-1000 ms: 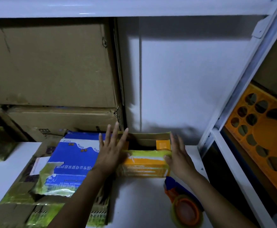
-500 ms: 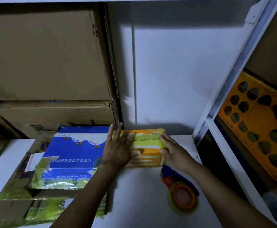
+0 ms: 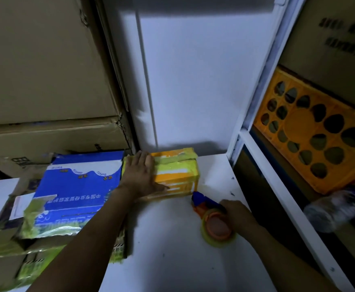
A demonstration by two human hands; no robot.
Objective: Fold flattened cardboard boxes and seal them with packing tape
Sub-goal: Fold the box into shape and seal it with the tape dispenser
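Note:
A small orange box (image 3: 178,175) with yellow-green tape across its closed top stands on the white table (image 3: 172,249) against the back wall. My left hand (image 3: 141,175) lies flat on the box's left part, fingers spread, pressing the flaps down. My right hand (image 3: 235,211) has closed around the handle of the orange and blue tape dispenser (image 3: 212,218), which lies on the table just right of and in front of the box, with a yellowish tape roll on it.
Flattened blue and brown cardboard boxes (image 3: 71,192) are piled on the left of the table. Large brown cartons (image 3: 41,81) are stacked behind them. A white shelf post (image 3: 256,114) stands to the right, with an orange perforated crate (image 3: 315,140) beyond it.
The box's top flaps went from open to closed. My right hand left the box's right side and moved down-right onto the tape dispenser. My left hand stayed on the box.

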